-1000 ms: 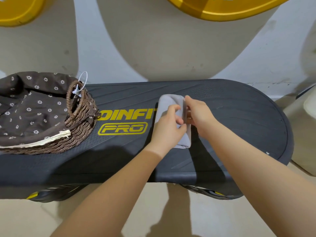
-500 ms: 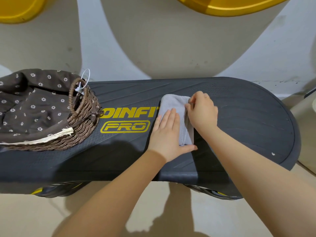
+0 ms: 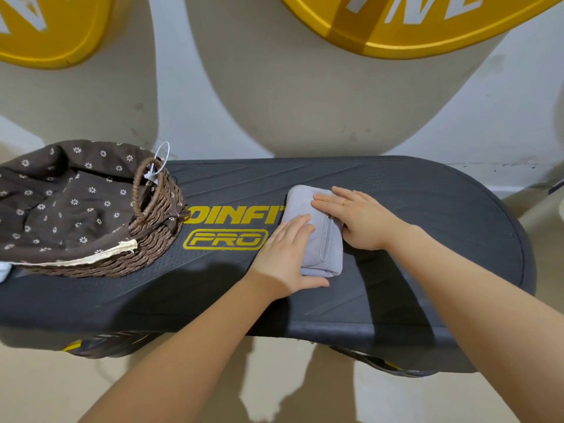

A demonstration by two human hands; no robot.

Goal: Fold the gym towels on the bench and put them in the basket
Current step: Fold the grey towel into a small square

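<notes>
A small grey towel (image 3: 323, 242), folded into a narrow rectangle, lies on the black bench (image 3: 427, 209) just right of the yellow lettering. My left hand (image 3: 287, 257) lies flat on the towel's left side with straight fingers, thumb along its near end. From the right, my right hand (image 3: 360, 218) presses flat on the towel's far part, fingers straight and pointing left. A brown wicker basket (image 3: 152, 251) with a dark flowered cloth liner stands at the bench's left end, about a hand's width from my left hand.
A white tag loop (image 3: 158, 160) sticks up from the basket's handle. A bit of white cloth (image 3: 4, 271) shows at the left edge beside the basket. The wall with yellow shapes (image 3: 396, 29) stands close behind the bench. Beige floor (image 3: 305, 392) lies in front.
A second ago both hands pinched the towel's edge while folding. My left hand then flattened on the towel, and now my right hand has opened and lies flat on its far part too.
</notes>
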